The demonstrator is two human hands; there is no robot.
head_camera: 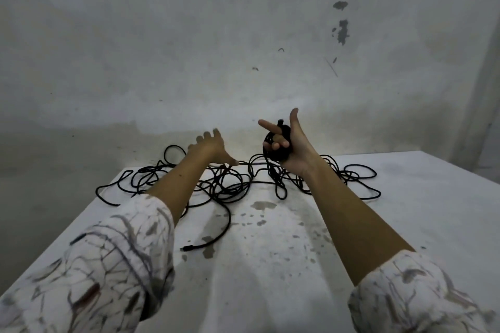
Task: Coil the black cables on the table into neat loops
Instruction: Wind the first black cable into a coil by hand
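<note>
Patterned white sleeves are sitting at the bottom edge, both forearms reaching out over the white stained surface. Head view only. Right hand is lifted above the far part of the surface, palm turned toward the camera, curling its lower fingers around a small coil of black cable; index finger and thumb are sticking out straight, and a cable end is poking up above the coil. Left hand is hovering over the tangle, fingers spread and relaxed, gripping nothing; motion blur on the fingertips, so contact with the cable is hard to judge. Loose black cables are lying in a messy tangle across the far side of the surface, running from the left edge to right of the right forearm. One free plug end is lying nearer the camera, between the arms. Grey scuffed wall is standing behind.
</note>
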